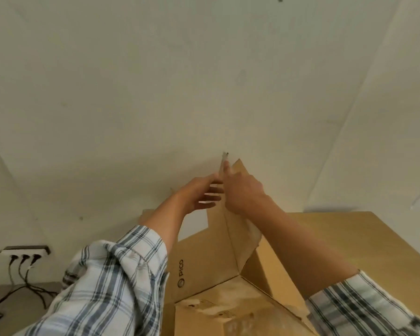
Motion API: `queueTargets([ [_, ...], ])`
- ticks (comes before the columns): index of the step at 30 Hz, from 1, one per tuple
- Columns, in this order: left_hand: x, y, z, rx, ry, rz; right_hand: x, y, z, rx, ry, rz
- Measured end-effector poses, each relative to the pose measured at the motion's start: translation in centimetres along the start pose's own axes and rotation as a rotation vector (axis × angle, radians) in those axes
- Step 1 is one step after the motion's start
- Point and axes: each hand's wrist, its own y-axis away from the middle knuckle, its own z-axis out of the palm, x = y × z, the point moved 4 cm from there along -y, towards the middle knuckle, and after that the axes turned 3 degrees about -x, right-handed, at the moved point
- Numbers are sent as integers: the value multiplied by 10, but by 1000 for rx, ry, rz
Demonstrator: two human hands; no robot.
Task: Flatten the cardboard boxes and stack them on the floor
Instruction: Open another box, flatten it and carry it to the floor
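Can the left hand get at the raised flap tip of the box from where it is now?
Probably yes. The left hand is already up beside the raised flap of the cardboard box, fingers spread toward its edge. Nothing lies between them; the right hand is on the same flap from the other side.

Open air left of box [204,258]; wall [131,105] close behind.

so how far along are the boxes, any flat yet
Nothing looks flattened or stacked in view. In hand: both hands are at the raised flap of the open cardboard box, the left hand with fingers spread beside it and the right hand gripping its top edge. Left: collapsing this box and the closed box to its right, then stacking them on the floor.
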Motion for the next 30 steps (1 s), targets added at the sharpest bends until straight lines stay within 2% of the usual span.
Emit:
queueTargets([
  [2,-14,-6,31,45,-281,57,50,15,3,1,-21,59],
  [5,-52,-12,76,58,-880,38,121,39,16,-13,-54,131],
  [7,-77,-13,109,48,-1081,-8,160,55,33,-24,-85,181],
  [12,-102,-9,175,143,-1257,-5,220,86,82,-98,-61,267],
  [15,-114,-3,187,225,-1258,-6,242,103,111,-127,-21,318],
  [18,-118,-1,193,267,-1248,-19,238,111,148,-129,68,207],
  [21,-126,2,200,276,-1273,-35,215,113,174,-132,-163,60],
  [24,-134,7,206,265,-1278,-49,197,105,188,-174,-283,25],
  [30,-193,20,218,217,-1254,-122,177,111,233,-308,-237,-12],
])
